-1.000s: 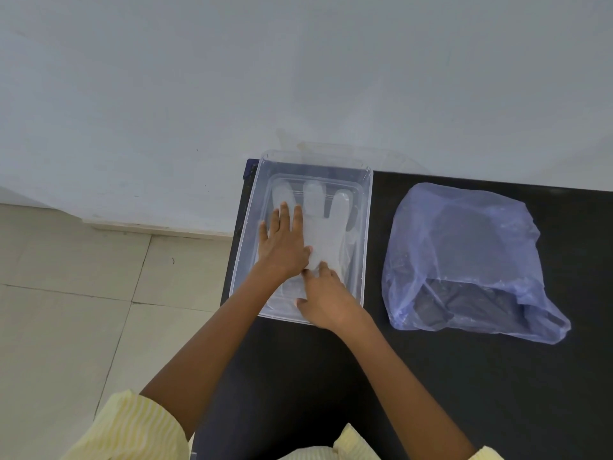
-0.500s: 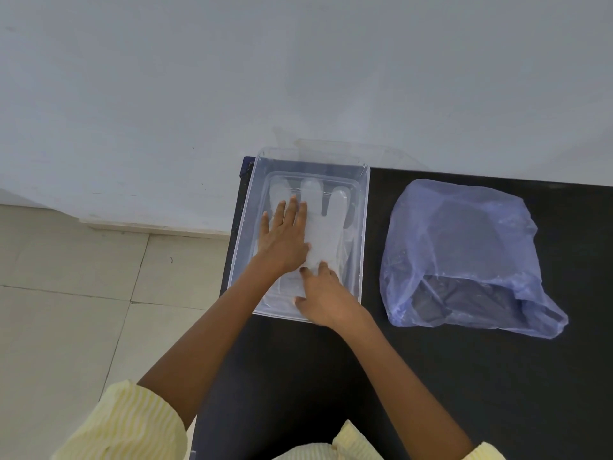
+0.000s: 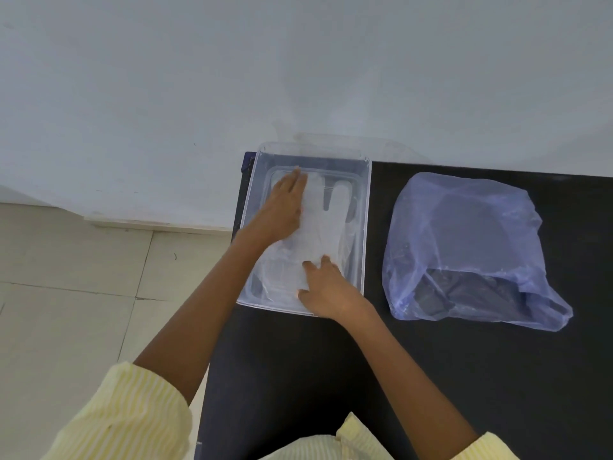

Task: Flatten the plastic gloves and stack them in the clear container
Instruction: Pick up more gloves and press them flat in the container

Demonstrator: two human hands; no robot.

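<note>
A clear rectangular container (image 3: pixel 365 227) sits at the left end of the black table. Inside it lie translucent plastic gloves (image 3: pixel 320 224), spread flat with their fingers pointing toward the wall. My left hand (image 3: pixel 282 207) lies flat on the gloves' left fingers, palm down, reaching near the container's far end. My right hand (image 3: pixel 326 288) presses its fingertips on the cuff end near the container's front rim. Neither hand grips anything.
A crumpled bluish plastic bag (image 3: pixel 464 247) with dark contents lies on the black table (image 3: pixel 497 376) to the right of the container. A white wall stands just behind. Tiled floor (image 3: pixel 66 293) lies beyond the table's left edge.
My left hand has slid forward along the gloves toward the container's far end. The right hand stays on the cuff end.
</note>
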